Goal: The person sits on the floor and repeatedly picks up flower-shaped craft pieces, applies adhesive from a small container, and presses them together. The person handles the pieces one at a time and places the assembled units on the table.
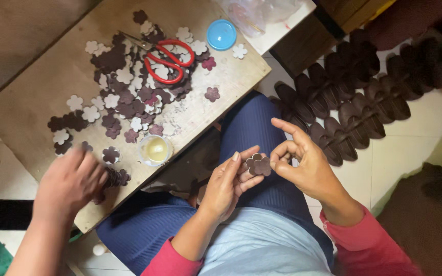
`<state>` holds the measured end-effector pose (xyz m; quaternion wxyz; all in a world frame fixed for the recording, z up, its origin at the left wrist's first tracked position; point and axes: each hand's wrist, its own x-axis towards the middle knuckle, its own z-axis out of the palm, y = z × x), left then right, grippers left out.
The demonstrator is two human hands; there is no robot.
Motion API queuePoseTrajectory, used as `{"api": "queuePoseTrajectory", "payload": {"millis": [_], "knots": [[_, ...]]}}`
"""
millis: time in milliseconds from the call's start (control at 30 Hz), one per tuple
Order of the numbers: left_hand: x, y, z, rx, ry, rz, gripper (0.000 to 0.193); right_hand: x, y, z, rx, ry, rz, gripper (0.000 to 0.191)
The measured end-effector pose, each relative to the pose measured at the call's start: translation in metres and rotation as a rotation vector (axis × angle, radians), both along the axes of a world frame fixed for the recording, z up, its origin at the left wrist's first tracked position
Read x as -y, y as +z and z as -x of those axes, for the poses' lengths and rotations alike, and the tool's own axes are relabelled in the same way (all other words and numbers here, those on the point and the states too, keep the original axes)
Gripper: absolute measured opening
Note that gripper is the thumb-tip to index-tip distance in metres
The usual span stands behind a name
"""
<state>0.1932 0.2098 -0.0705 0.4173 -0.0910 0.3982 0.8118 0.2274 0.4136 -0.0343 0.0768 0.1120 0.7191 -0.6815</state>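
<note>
Over the lap, in front of the near edge of the board (52, 76), the left hand (228, 184) lies palm up with its fingers loosely curved, and a dark brown flower-shaped cutout (258, 165) rests on the fingertips, supported rather than clamped. The right hand (303, 163) meets it from the other side: thumb and a bent finger pinch the cutout's right edge, while the forefinger sticks out straight and the rest of the hand stays half open. The cutout thus sits between both hands, touching both, above the blue trouser leg (251, 128). How many layers the cutout has is hard to tell, since the petals merge in shadow. On the board a heap of brown and white flower cutouts (129, 92) spreads across the middle, with red-handled scissors (167, 60) lying on it near the far edge, a blue round lid (221, 34) at the far right corner and a small open pot of pale glue (155, 150) at the near edge. Another person's hand (70, 181), blurred, rests on the board's near left part, covering some cutouts; its grip cannot be made out. Dark leaf-shaped strips (354, 102) lie on the floor to the right, partly cut off by the frame.
</note>
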Motion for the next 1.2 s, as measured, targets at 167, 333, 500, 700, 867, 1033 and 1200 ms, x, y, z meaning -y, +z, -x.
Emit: {"api": "queuePoseTrajectory", "payload": {"millis": [167, 333, 500, 700, 867, 1033, 1200], "knots": [[-0.008, -0.005, -0.008, -0.014, -0.027, 0.001, 0.056, -0.005, -0.002, -0.009, 0.016, -0.014, -0.032, 0.081], [-0.013, -0.008, -0.013, -0.022, -0.050, 0.026, 0.056, -0.008, -0.004, -0.012, -0.001, -0.016, -0.074, 0.080], [-0.017, -0.011, -0.016, -0.015, -0.062, 0.042, 0.055, -0.010, -0.002, -0.014, 0.008, -0.010, -0.091, 0.079], [-0.022, -0.017, -0.019, -0.010, -0.081, 0.030, 0.054, -0.013, 0.000, -0.017, 0.046, -0.030, -0.146, 0.080], [-0.029, -0.023, -0.022, 0.002, -0.084, 0.059, 0.054, -0.017, 0.000, -0.019, 0.079, -0.036, -0.197, 0.081], [-0.031, -0.028, -0.023, -0.003, -0.086, 0.067, 0.054, -0.017, -0.001, -0.019, 0.107, -0.042, -0.245, 0.082], [-0.036, -0.033, -0.029, -0.076, -0.100, 0.147, 0.046, -0.017, -0.003, -0.021, 0.106, -0.040, -0.241, 0.084]]}}
